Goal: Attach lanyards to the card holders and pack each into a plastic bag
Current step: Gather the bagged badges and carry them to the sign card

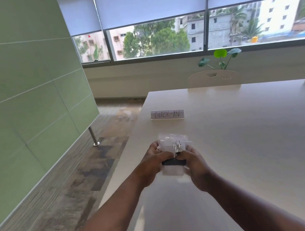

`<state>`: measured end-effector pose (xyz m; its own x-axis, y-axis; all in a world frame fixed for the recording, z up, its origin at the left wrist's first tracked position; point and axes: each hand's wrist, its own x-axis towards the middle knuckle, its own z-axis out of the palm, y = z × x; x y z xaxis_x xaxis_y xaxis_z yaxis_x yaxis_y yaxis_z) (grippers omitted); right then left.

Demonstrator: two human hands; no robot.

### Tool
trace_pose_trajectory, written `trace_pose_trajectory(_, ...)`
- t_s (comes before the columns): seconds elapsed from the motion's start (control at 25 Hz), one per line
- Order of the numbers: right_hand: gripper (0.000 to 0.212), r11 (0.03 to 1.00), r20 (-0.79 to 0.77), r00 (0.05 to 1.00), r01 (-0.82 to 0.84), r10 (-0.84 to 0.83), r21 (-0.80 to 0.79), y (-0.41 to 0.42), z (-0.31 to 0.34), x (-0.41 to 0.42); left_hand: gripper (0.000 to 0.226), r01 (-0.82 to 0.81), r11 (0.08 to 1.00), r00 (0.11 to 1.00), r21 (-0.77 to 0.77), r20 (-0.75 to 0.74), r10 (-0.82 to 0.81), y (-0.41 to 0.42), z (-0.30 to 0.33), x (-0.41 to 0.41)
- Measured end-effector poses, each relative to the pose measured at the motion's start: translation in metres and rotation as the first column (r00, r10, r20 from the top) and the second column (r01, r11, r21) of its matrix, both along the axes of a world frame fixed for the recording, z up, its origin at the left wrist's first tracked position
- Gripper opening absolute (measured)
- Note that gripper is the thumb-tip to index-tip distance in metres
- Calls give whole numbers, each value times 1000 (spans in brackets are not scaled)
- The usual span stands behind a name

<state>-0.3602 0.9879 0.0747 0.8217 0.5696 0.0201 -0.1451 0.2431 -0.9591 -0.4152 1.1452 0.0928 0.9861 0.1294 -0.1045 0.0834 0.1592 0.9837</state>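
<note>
Seemingly bagging now, the left hand and right hand both pinch the plastic bag above the table, and should feed the lanyard in flat, clip first.

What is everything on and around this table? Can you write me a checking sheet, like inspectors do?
Surface: pale table, smooth, seen from its near left corner.
Job's things: clear plastic bag held above the table, with a white card holder, a silver clip and a black lanyard at it; whether they are fully inside cannot be told.
Clutter: a CHECK-IN sign standing beyond the bag.
Grippers: left hand and right hand both grip the bag, thumbs on top.
Cables: nothing seen.
Surroundings: green wall panel on the left, chair and plant behind the table, windows with blinds half down.
</note>
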Motion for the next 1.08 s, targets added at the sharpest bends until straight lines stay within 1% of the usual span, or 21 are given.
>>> trace_pose_trajectory(0.08,47,1000,-45,999,15,-15,-15,24,0,-5,68,47,999,999,-7,2,-47,31,-1,-2)
trace_pose_trajectory(0.12,52,999,-80,996,32,-34,-20,33,0,-6,65,82,996,997,-19,11,-81,43,-1,-1)
trace_pose_trajectory(0.2,60,996,-169,982,90,-90,-6,46,2,-6,57,142,985,990,-99,27,-140,64,-3,3)
trace_pose_trajectory(0.28,55,995,-230,970,91,-82,32,54,7,-2,54,133,963,990,-234,-6,-138,77,-6,12)
trace_pose_trajectory(0.32,51,996,-244,968,69,-56,48,58,11,0,54,138,952,989,-274,-14,-147,82,-7,17)
trace_pose_trajectory(0.4,47,998,-262,965,30,-15,54,66,12,6,53,156,948,986,-278,-21,-168,85,-11,28)
trace_pose_trajectory(0.52,54,999,-285,958,30,-23,21,74,3,21,52,173,958,985,-228,26,-172,84,-19,41)
trace_pose_trajectory(0.6,52,997,-327,942,76,-73,-4,82,-6,32,47,130,967,991,-220,16,-129,86,-22,52)
trace_pose_trajectory(0.72,49,985,-382,908,168,-173,-45,86,-22,50,38,-22,976,997,-214,-78,5,88,-24,71)
trace_pose_trajectory(0.8,49,983,-406,896,179,-183,-48,87,-31,62,36,-95,974,989,-205,-132,69,90,-30,85)
trace_pose_trajectory(0.88,48,984,-413,894,170,-173,-46,87,-35,73,28,-155,967,978,-204,-167,122,92,-35,97)
trace_pose_trajectory(1.0,37,985,-377,911,160,-170,-56,86,-43,92,20,-183,956,973,-230,-182,142,94,-42,117)
trace_pose_trajectory(1.08,43,982,-360,914,178,-189,-64,85,-46,104,19,-179,955,975,-235,-174,140,97,-46,131)
